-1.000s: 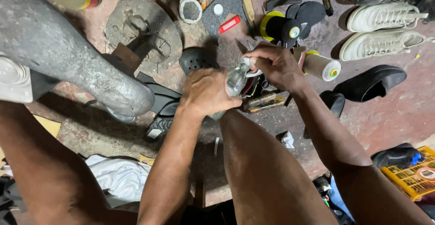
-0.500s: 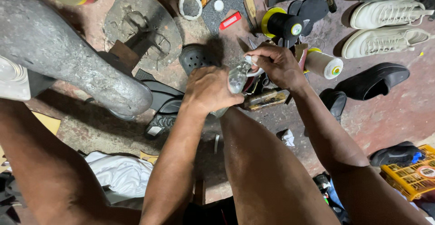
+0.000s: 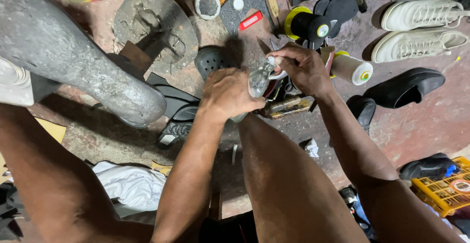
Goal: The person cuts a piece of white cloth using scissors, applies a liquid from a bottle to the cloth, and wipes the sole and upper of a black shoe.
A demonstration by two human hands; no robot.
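Note:
My left hand [image 3: 229, 95] is wrapped around a small clear plastic bottle [image 3: 258, 79], gripping its body over my right knee. My right hand [image 3: 302, 68] pinches the bottle's top end, where a white cap or ring shows between thumb and fingers. Both hands are above a cluttered patch of floor with a small brown bottle [image 3: 286, 106] lying just beneath them. What the clear bottle holds cannot be made out.
A grey metal shoe last stand [image 3: 73, 57] rises at left, with black shoe soles [image 3: 176, 111] beside it. Two white sneakers [image 3: 416, 27], a black shoe [image 3: 406, 87], tins, a thread spool [image 3: 350, 69], a yellow crate [image 3: 445, 186] and a white cloth [image 3: 129, 184] lie around.
The hands stay on the bottle in nearly the same place; the right hand's fingers have shifted slightly at its top. The camera view has moved a little.

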